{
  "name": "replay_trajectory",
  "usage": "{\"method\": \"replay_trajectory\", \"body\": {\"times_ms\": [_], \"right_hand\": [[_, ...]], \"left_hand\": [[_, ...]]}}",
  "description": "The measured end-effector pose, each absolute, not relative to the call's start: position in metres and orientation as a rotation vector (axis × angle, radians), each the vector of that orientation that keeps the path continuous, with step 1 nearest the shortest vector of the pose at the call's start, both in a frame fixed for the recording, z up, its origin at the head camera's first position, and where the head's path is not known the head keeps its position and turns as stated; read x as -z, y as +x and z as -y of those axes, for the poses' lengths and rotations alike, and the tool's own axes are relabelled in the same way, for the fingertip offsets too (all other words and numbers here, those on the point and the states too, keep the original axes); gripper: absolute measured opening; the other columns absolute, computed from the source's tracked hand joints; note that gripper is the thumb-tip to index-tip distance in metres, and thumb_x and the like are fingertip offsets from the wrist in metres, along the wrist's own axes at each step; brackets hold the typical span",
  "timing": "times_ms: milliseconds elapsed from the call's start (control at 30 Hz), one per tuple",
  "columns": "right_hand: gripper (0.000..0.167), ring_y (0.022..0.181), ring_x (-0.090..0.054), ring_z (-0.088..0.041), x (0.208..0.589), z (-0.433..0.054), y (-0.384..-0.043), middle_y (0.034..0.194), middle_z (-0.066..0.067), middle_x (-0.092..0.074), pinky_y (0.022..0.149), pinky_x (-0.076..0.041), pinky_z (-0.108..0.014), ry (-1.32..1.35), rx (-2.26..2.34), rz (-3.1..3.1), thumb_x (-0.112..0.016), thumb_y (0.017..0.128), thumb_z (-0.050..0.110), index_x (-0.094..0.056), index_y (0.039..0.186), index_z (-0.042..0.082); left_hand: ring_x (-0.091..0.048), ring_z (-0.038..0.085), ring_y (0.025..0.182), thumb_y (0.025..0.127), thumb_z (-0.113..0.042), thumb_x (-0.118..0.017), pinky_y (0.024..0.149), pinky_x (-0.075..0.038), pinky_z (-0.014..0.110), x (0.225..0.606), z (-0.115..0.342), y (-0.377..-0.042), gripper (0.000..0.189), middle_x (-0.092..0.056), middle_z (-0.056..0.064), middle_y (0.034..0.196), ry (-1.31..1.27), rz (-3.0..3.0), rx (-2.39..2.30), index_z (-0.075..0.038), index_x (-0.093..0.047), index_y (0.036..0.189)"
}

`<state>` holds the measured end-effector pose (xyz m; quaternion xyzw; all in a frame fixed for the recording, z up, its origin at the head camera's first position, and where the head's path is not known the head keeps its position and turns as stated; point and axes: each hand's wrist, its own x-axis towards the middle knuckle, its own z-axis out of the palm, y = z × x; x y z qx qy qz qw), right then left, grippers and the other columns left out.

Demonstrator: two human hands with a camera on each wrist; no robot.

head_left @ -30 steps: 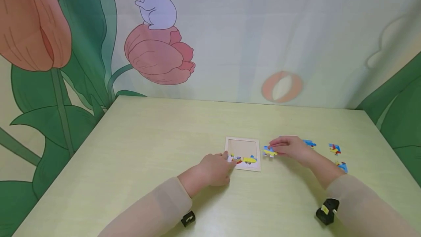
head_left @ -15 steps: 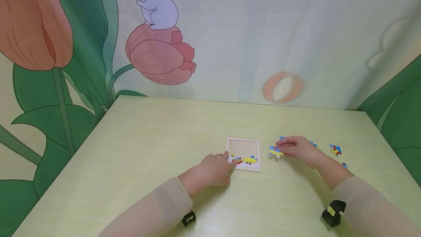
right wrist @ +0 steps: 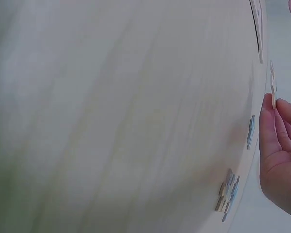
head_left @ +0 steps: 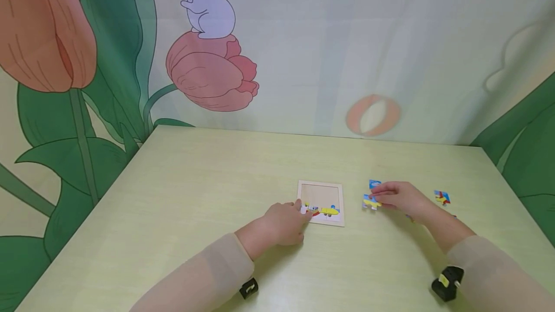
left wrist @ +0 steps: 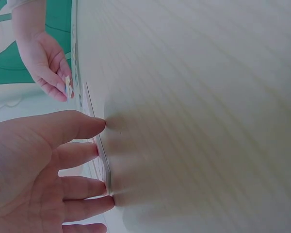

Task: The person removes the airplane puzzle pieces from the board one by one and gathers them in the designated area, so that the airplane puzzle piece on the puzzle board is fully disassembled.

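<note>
A small square puzzle tray (head_left: 320, 184) with a pale wooden border lies on the table, its lower part filled with pieces showing a yellow and red picture. My left hand (head_left: 284, 223) rests on the tray's lower left, fingers stretched; in the left wrist view the fingertips (left wrist: 99, 127) meet the tray's edge. To the right of the tray, my right hand (head_left: 401, 199) pinches a blue and yellow jigsaw piece (head_left: 370, 201) between thumb and fingers. The right wrist view shows this piece (right wrist: 273, 87) edge-on, held above the table.
A blue jigsaw piece (head_left: 375, 184) lies just behind the held one. Farther right is a red, yellow and blue piece (head_left: 442, 197). Others are partly hidden under the right forearm; the right wrist view shows a cluster of pieces (right wrist: 228, 194). A printed curtain (head_left: 295, 61) hangs behind the table.
My right hand has drawn back to the right, away from the tray, with the jigsaw piece still pinched. The blue piece behind it has come into sight. My left hand stays put.
</note>
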<state>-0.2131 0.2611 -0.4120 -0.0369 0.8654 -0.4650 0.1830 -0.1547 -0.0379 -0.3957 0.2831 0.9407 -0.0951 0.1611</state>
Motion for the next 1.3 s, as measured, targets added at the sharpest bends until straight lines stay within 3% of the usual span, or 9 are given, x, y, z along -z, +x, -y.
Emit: {"method": "replay_trajectory", "body": {"times_ms": [1133, 1300], "right_hand": [[0.031, 0.091, -0.060, -0.020, 0.416, -0.273, -0.213, 0.103, -0.012, -0.064, 0.076, -0.052, -0.029, -0.119, 1.162, -2.532, -0.063, 0.089, 0.013, -0.058, 0.114, -0.005], [0.029, 0.092, -0.060, -0.021, 0.414, -0.272, -0.211, 0.103, -0.013, -0.064, 0.076, -0.052, -0.030, -0.155, 1.152, -2.547, -0.062, 0.089, 0.012, -0.059, 0.113, -0.006]], "left_hand": [[-0.044, 0.021, 0.125, 0.090, -0.034, -0.054, 0.082, -0.048, 0.035, 0.397, 0.039, -0.155, 0.053, -0.038, 0.013, 0.145, 0.844, -2.703, 0.267, -0.026, -0.043, 0.141], [-0.042, 0.023, 0.128, 0.091, -0.036, -0.055, 0.088, -0.046, 0.037, 0.398, 0.038, -0.156, 0.054, -0.036, 0.012, 0.146, 0.824, -2.693, 0.244, -0.025, -0.042, 0.142]]}}
